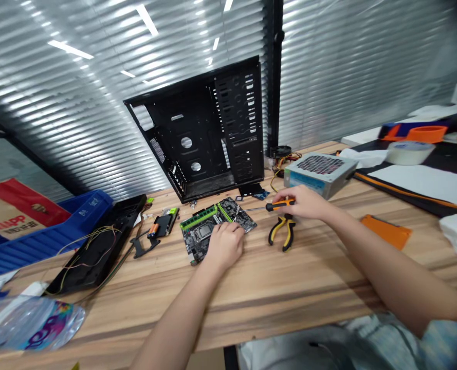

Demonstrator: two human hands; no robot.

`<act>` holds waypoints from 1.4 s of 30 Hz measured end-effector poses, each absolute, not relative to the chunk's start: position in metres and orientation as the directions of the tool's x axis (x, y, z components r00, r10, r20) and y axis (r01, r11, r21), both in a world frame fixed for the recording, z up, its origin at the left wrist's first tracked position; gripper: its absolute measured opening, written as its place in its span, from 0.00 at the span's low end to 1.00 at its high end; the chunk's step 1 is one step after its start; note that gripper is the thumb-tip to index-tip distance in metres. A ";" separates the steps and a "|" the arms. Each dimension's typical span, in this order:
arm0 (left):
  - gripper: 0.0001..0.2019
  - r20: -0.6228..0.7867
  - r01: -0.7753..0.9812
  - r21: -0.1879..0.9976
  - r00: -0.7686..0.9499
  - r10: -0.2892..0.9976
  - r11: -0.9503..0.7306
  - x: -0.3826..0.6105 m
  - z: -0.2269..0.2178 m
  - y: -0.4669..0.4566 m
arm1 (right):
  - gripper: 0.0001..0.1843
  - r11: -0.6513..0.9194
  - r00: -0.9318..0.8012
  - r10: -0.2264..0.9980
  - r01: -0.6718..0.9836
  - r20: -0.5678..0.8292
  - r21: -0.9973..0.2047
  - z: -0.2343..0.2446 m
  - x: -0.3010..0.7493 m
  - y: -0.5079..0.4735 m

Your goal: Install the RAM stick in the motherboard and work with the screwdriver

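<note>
A motherboard (pixel 197 234) with green memory slots and a bare metal processor socket lies flat on the wooden table. My left hand (pixel 225 242) rests on its near edge, fingers curled together against the board. In my right hand (pixel 303 202) is a screwdriver (pixel 274 205) with an orange and black handle. Its thin shaft points left, and the tip reaches the right part of the board, close to my left fingertips. Whether the tip touches a screw is too small to see. Just below my right hand lie yellow and black pliers (pixel 281 234).
Behind the board stands an open black computer case (pixel 201 133). A power supply (pixel 321 172) sits to the right, with an orange flat piece (pixel 386 231) nearer. At left are a black panel (pixel 97 252) with wires, a blue bin (pixel 77 221) and a plastic bottle (pixel 35 321).
</note>
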State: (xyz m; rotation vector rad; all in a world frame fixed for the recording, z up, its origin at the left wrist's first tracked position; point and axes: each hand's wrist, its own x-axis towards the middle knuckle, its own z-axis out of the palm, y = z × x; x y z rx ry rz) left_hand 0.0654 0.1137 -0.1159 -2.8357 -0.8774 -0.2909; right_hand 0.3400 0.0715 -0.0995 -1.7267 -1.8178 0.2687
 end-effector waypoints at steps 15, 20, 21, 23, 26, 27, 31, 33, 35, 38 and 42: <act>0.09 0.227 0.568 -0.099 0.812 0.537 -0.817 0.066 -0.117 0.115 | 0.10 0.150 0.022 0.953 0.834 0.304 -0.531 -0.101 0.342 0.073; 0.10 0.215 0.574 -0.103 0.810 0.545 -0.812 0.066 -0.116 0.114 | 0.10 0.137 0.033 0.953 0.840 0.302 -0.525 -0.101 0.342 0.073; 0.10 0.213 0.575 -0.104 0.810 0.547 -0.811 0.066 -0.116 0.114 | 0.10 0.135 0.037 0.952 0.840 0.304 -0.525 -0.100 0.342 0.073; 0.10 0.213 0.578 -0.102 0.808 0.550 -0.809 0.066 -0.116 0.114 | 0.11 0.127 0.050 0.949 0.842 0.311 -0.525 -0.099 0.341 0.072; 0.09 0.228 0.587 -0.091 0.799 0.557 -0.805 0.066 -0.117 0.114 | 0.10 0.117 0.073 0.942 0.844 0.327 -0.524 -0.098 0.341 0.071; 0.09 0.238 0.593 -0.083 0.792 0.562 -0.801 0.066 -0.117 0.114 | 0.10 0.114 0.080 0.940 0.843 0.333 -0.525 -0.098 0.341 0.071; 0.09 0.274 0.624 -0.038 0.758 0.592 -0.781 0.065 -0.116 0.114 | 0.10 0.087 0.133 0.926 0.835 0.353 -0.543 -0.100 0.342 0.073; 0.09 0.277 0.634 -0.030 0.748 0.603 -0.773 0.065 -0.116 0.114 | 0.10 0.066 0.171 0.914 0.831 0.367 -0.552 -0.101 0.343 0.074; 0.09 0.278 0.639 -0.032 0.744 0.608 -0.768 0.065 -0.115 0.114 | 0.11 0.048 0.206 0.901 0.827 0.382 -0.560 -0.103 0.344 0.075; 0.10 0.281 0.642 -0.036 0.742 0.609 -0.766 0.065 -0.115 0.113 | 0.12 0.040 0.240 0.888 0.808 0.392 -0.587 -0.105 0.346 0.077; 0.10 0.273 0.643 -0.035 0.742 0.612 -0.765 0.066 -0.114 0.113 | 0.13 0.064 0.260 0.876 0.772 0.407 -0.632 -0.108 0.348 0.079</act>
